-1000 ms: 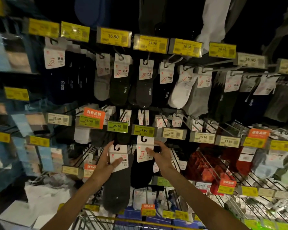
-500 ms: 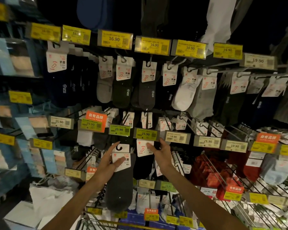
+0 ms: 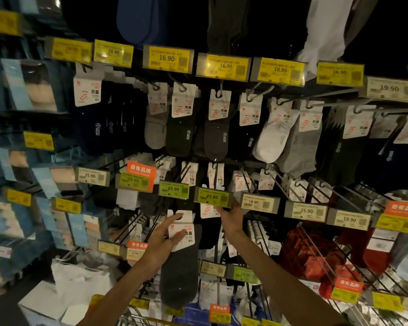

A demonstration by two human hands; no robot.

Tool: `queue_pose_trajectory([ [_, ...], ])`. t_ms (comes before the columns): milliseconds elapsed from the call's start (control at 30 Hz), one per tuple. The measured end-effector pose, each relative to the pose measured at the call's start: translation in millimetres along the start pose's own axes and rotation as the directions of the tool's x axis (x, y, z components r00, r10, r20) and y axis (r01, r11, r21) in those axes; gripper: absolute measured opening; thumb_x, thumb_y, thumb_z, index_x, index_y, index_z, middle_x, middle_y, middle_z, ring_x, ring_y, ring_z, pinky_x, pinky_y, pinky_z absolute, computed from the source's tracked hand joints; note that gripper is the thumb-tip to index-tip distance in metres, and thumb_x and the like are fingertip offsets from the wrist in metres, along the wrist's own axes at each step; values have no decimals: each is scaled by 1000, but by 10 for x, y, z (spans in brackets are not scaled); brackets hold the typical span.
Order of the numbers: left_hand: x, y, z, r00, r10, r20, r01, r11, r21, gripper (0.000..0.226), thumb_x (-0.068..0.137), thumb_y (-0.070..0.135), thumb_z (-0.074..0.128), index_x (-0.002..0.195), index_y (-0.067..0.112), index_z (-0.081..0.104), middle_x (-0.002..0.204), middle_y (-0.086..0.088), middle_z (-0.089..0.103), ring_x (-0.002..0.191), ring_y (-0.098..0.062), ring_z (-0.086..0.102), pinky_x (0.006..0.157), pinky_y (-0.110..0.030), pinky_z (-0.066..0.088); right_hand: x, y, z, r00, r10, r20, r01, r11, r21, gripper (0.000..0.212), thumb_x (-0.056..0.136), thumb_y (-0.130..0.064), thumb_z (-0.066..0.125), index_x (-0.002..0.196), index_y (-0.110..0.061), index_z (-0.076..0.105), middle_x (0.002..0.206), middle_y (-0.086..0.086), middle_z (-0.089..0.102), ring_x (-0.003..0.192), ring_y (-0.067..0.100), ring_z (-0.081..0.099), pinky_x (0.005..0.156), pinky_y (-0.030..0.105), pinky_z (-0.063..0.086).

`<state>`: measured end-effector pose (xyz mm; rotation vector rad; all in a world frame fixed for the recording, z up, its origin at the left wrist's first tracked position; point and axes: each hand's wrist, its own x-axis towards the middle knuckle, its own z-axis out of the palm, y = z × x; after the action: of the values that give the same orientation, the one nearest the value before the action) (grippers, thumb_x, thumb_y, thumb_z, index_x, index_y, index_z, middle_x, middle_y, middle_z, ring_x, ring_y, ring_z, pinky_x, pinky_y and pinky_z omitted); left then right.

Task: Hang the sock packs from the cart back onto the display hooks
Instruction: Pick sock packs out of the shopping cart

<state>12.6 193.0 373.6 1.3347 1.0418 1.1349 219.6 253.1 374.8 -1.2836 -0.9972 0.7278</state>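
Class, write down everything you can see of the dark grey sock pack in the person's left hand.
The dark grey sock pack is a long knit sock hanging straight down, toe lowest, from a white header card printed with a red logo and dark characters. The left hand pinches the card, thumb on its front. It seems to be on no hook yet, held in front of the lower display hooks.

The 25.90 tag [image 3: 213,197] is hanging across the hook front, blocking entry. The right hand [image 3: 230,218], pinching a black pack [image 3: 206,211], is filling the space beneath. The grey pack [image 3: 181,267] in the left hand [image 3: 161,241] is hanging in front of lower hooks [image 3: 131,228]. A dark gap above its card is leaving hand room.
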Motion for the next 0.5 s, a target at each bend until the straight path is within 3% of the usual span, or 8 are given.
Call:
queue_pose_trajectory([
  [67, 18, -23, 6, 1000, -8, -9, 8, 1000, 17, 39, 92, 3, 67, 122, 27, 63, 129, -7, 63, 112, -20, 64, 94, -44, 56, 14, -19, 2, 1000, -18, -3, 18, 1000, -20, 29, 90, -6, 68, 119, -4, 63, 106, -3, 66, 114, 22, 60, 98, 28, 47],
  [133, 19, -49, 10, 1000, -14, -7, 14, 1000, 24, 38, 92, 3, 67, 122, 26, 63, 127, -7, 63, 110, -18, 65, 89, -37, 58, -78, 2, -9, 994, -103, -37, 101, 994, -45, 34, 94, -8, 64, 127, -5, 57, 131, 9, 58, 129, 25, 49, 114, 41, 36],
  [200, 21, -76, 12, 1000, -16, -13, 17, 999, 32, 36, 92, 3, 67, 119, 26, 64, 122, -4, 64, 101, -10, 67, 79, -27, 59, -235, 99, -62, 965, -223, -136, 206, 970, -127, 40, 97, -13, 59, 136, -11, 50, 149, 8, 40, 140, 21, 33, 119, 36, 25],
  [233, 21, -92, 17, 1000, -21, -20, 22, 999, 38, 36, 92, 4, 67, 118, 27, 64, 120, -3, 65, 97, -7, 68, 75, -25, 59, -317, 157, -102, 939, -296, -174, 266, 948, -176, 34, 99, -12, 55, 132, -14, 53, 146, 8, 43, 137, 21, 36, 115, 34, 30],
  [300, 27, -125, 48, 999, -33, -31, 34, 999, 42, 34, 92, 4, 67, 118, 26, 64, 118, -2, 64, 93, -7, 68, 72, -23, 58, -428, 274, -162, 916, -374, -144, 343, 917, -203, 20, 97, -3, 52, 106, -16, 64, 116, 4, 61, 113, 18, 55, 97, 33, 45],
  [367, 50, -130, 98, 999, -40, -23, 40, 999, 36, 34, 93, 2, 65, 120, 22, 64, 120, -3, 62, 94, -9, 67, 69, -21, 57, -382, 242, -140, 961, -276, -4, 274, 955, -118, 25, 93, 5, 52, 89, -13, 69, 95, -4, 69, 96, 10, 63, 85, 25, 47],
  [500, 157, -75, 238, 998, -59, -18, 59, 998, 31, 36, 94, 2, 63, 128, 15, 62, 128, -5, 57, 108, -18, 64, 74, -21, 57, -66, -22, -22, 977, 21, 213, -20, 1000, -7, 23, 101, -7, 49, 94, -10, 71, 97, 1, 70, 90, 8, 63, 81, 13, 46],
])
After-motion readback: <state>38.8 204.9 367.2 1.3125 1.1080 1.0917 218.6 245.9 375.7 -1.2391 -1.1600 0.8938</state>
